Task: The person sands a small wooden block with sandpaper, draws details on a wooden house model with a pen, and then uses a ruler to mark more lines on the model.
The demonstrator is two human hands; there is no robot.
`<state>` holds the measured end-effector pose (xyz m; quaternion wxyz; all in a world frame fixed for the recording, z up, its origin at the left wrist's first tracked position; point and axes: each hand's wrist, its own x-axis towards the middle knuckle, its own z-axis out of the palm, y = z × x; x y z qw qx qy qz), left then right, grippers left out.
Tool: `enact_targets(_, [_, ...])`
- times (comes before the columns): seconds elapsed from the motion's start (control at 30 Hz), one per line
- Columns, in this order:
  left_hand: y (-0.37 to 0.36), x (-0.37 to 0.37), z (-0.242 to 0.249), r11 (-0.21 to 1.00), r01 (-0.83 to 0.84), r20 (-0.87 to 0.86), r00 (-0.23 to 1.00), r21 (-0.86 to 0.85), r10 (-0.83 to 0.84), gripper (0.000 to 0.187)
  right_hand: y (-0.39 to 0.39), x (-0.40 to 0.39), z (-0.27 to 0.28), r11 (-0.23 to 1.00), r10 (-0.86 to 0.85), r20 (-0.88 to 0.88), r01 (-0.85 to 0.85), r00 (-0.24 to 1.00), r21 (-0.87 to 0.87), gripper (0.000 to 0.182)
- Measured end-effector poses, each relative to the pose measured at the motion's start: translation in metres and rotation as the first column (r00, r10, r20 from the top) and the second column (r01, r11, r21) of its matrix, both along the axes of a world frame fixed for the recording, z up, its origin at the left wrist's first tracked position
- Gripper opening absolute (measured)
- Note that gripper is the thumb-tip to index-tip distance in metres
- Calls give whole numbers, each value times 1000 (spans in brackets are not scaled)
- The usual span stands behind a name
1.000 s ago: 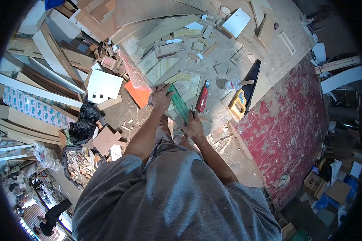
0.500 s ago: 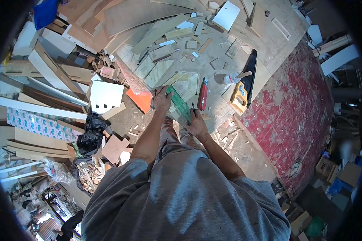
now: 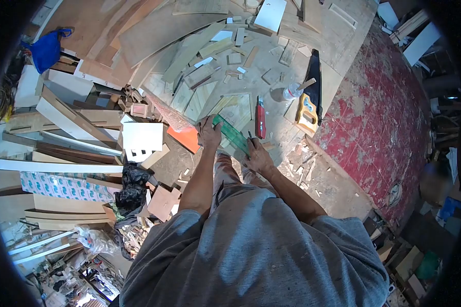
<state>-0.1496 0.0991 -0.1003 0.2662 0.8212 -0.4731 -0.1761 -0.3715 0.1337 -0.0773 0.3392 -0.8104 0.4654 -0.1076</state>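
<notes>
A translucent green ruler [image 3: 232,134] lies slantwise over pale boards near the work surface's front edge. My left hand [image 3: 209,131] is closed on its upper left end. At its lower right end is my right hand [image 3: 258,156], its fingers closed round a thin dark pencil or pen [image 3: 250,135] that sticks up beside the ruler. Just right of the ruler lies a red cutter-like tool [image 3: 260,118]. Farther right are a clear bottle [image 3: 292,92] and a handsaw with a yellow handle [image 3: 307,115]. The pencil's tip is too small to make out.
Wood offcuts [image 3: 234,59] cover the work surface's middle. An orange notebook [image 3: 184,138] and a white board with cutouts [image 3: 142,137] lie to the left, near a black plastic bag [image 3: 134,181]. Long boards are piled at the left. Red flooring [image 3: 369,128] extends right.
The view has shifted, so the left-hand piles sit farther right in the picture. Both hands stay at the ruler, with little visible change between them and it.
</notes>
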Motion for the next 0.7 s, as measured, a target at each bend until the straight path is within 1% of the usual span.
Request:
enact_targets(0.13, [0,1,0,999,38,16,999,-29,-37,42,-1,2,2,1000,-12,-6,11,1000,-18,69])
enact_targets(0.2, [0,-1,1,1000,-8,-9,1000,11,8,42,-2,3,3,1000,-17,-46,16,999,-17,66])
enact_targets(0.23, [1,-1,1,1000,-4,-9,1000,13,4,42,-2,3,4,1000,-21,-47,20,999,-16,66])
enact_targets(0.3, [0,1,0,1000,15,-25,1000,-15,-16,43,-4,4,5,997,-25,-63,29,998,65,61])
enact_targets(0.4, [0,3,-1,1000,28,-23,999,0,-28,42,-3,5,3,998,-31,-46,33,998,53,58])
enact_targets(0.43, [0,3,-1,1000,30,-23,999,2,-30,42,-4,5,1,998,-33,-46,35,998,55,58])
enact_targets(0.5, [1,2,-1,999,31,-15,999,-24,-31,42,-4,3,-2,998,-47,-67,49,997,37,64])
enact_targets(0.63, [-1,1,-3,1000,-3,-32,999,7,4,42,-5,2,-5,999,-42,-44,42,998,12,64])
enact_targets(0.7, [-1,3,-8,999,36,-13,999,-28,-36,42,-5,3,-4,998,-49,-43,50,998,32,65])
